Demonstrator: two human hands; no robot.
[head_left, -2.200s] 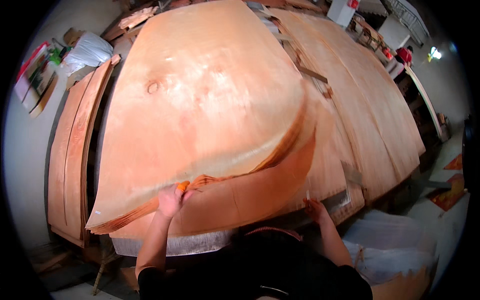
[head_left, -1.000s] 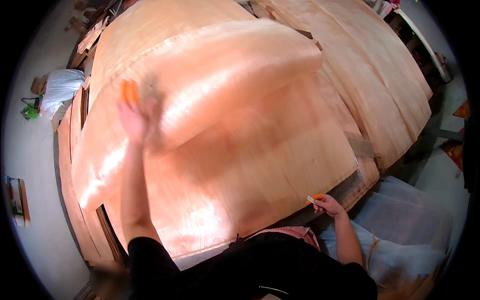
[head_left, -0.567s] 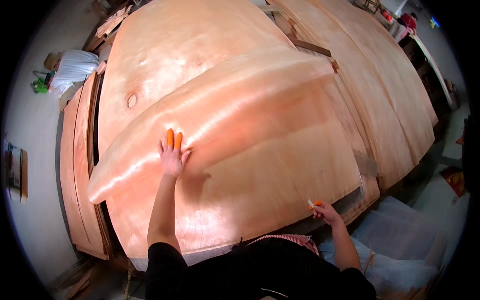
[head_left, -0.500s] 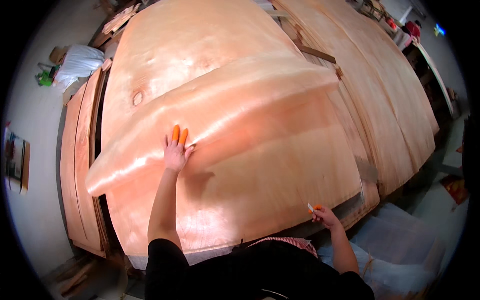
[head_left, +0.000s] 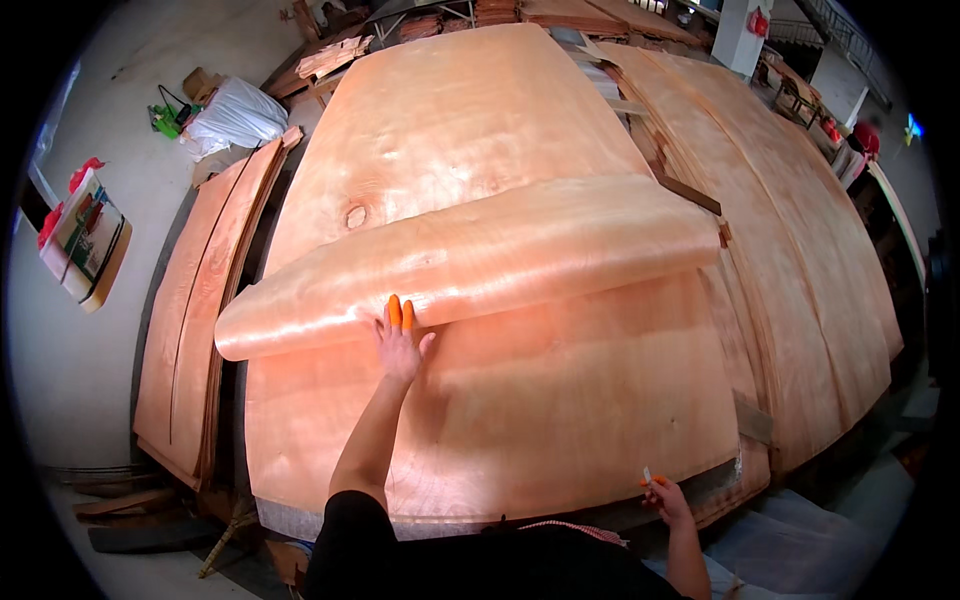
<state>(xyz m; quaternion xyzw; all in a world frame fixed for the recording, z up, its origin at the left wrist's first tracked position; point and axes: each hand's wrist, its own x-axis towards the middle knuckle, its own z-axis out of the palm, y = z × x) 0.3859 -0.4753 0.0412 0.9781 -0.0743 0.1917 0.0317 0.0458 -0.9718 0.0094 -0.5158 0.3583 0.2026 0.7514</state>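
A large thin sheet of pale wood veneer curls over in a long roll (head_left: 500, 245) across the stack in front of me. My left hand (head_left: 399, 348) is open, fingers spread, its fingertips against the near side of the roll. Orange covers sit on two of its fingers. Flat veneer (head_left: 560, 390) lies below the roll, under my left forearm. At the near right edge of the stack, my right hand (head_left: 668, 500) is closed around a small knife (head_left: 647, 474), its short pale blade pointing up. Orange also shows on the right fingers.
Another veneer stack (head_left: 800, 270) stands close on the right, and a narrow one (head_left: 200, 300) on the left. A wood strip (head_left: 690, 195) lies between the stacks. A white sack (head_left: 238, 115) and a white bin (head_left: 85, 240) are at the left. Someone in red is far right.
My view has tilted up, showing more of the far room. The roll's right part looks lower and more even. My left hand stays at the roll; my right still holds the small knife.
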